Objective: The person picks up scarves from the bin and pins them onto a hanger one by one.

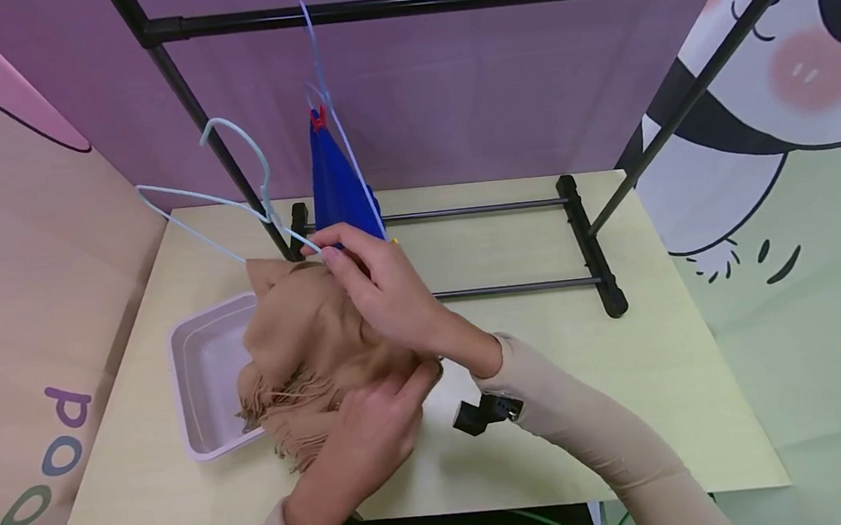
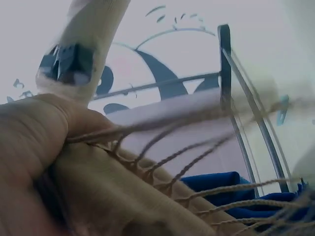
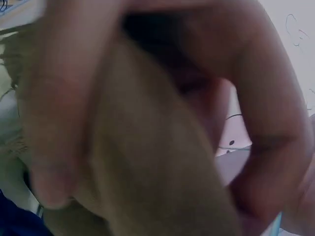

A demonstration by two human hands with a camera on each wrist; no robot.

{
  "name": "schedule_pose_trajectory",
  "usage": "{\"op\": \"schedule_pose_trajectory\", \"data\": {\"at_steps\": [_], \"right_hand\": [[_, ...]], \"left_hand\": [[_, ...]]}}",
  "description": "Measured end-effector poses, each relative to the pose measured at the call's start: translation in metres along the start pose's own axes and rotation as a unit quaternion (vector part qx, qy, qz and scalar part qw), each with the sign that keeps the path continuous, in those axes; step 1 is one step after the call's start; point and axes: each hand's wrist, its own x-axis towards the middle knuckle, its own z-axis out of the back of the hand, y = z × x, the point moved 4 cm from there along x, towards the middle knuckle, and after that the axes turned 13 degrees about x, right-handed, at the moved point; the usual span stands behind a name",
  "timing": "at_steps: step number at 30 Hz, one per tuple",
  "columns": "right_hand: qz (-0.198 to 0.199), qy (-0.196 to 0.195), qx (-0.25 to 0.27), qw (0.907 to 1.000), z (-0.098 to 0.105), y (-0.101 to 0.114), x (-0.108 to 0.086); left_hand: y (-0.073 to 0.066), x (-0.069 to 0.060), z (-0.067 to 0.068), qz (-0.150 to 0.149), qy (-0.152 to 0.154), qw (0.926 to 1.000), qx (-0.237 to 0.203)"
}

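A brown fringed scarf (image 1: 305, 314) hangs bunched over a light blue hanger (image 1: 267, 202), whose hook and left end stick out free of the cloth. My right hand (image 1: 389, 290) pinches the hanger's right arm between thumb and fingers; brown cloth fills much of the right wrist view, close to the fingers. Below it, my left hand (image 1: 378, 425) grips the scarf at its right edge. In the left wrist view the thumb presses on the cloth, and twisted fringe strands (image 2: 197, 147) stretch away from it. The left fingertips are hidden by cloth.
A lavender basin (image 1: 185, 383) stands on the table at left, partly under the scarf. Behind, a black rack (image 1: 443, 2) carries a blue cloth (image 1: 338, 178) on a hanger, with a red clip (image 1: 318, 120). The rack's base bars (image 1: 520, 288) lie across the table.
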Motion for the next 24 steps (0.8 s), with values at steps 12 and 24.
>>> {"op": "schedule_pose_trajectory", "data": {"at_steps": [12,24], "right_hand": [[0.003,0.06,0.004,0.9982,0.043,0.04,0.018],[0.001,0.021,-0.066,0.9976,0.113,0.065,-0.006]], "left_hand": [[0.002,0.019,-0.007,0.021,-0.021,0.9975,-0.064],[0.091,0.011,0.033,0.265,-0.185,0.9376,-0.128]]}}
